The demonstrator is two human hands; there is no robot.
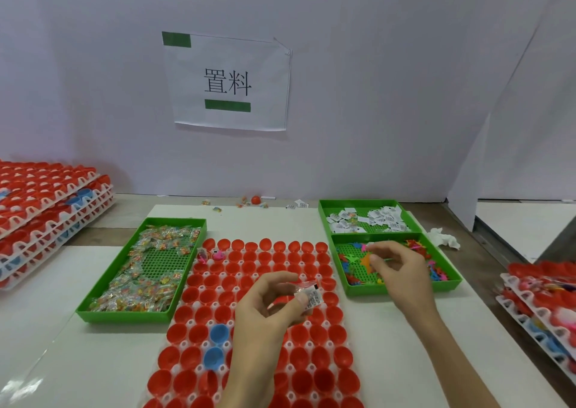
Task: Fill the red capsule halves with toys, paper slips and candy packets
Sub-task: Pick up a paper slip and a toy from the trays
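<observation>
A person's left hand (268,309) is hovering over the near-middle of the holder of red capsule halves (249,267), thumb and curled fingertips pinching a printed paper slip (311,297) together with what looks like a clear candy packet (304,284), apparently bundling the fillings so they can go into one cup at once. The right hand (402,270) is hanging over the toy tray (405,289), fingers bent and thumb meeting forefinger beside an orange star toy (367,262); whether it is actually gripping anything is not clear from this angle. Most halves are sitting open-side up and bare, two blue halves (218,334) are breaking the red, and only the far-left cups (218,255) are showing contents. Supplies are flanking the holder within easy reach: a candy tray (124,317) to the left, a slip tray (322,214) beyond the toys. All of it is lying on a white mat (280,220) over a brown table (486,245), with stacked capsule holders (46,201) waiting at the left edge and more at the right, a crumpled tissue (442,237) lying nearby, and a taped paper sign (229,83) hanging on the pale wall behind.
</observation>
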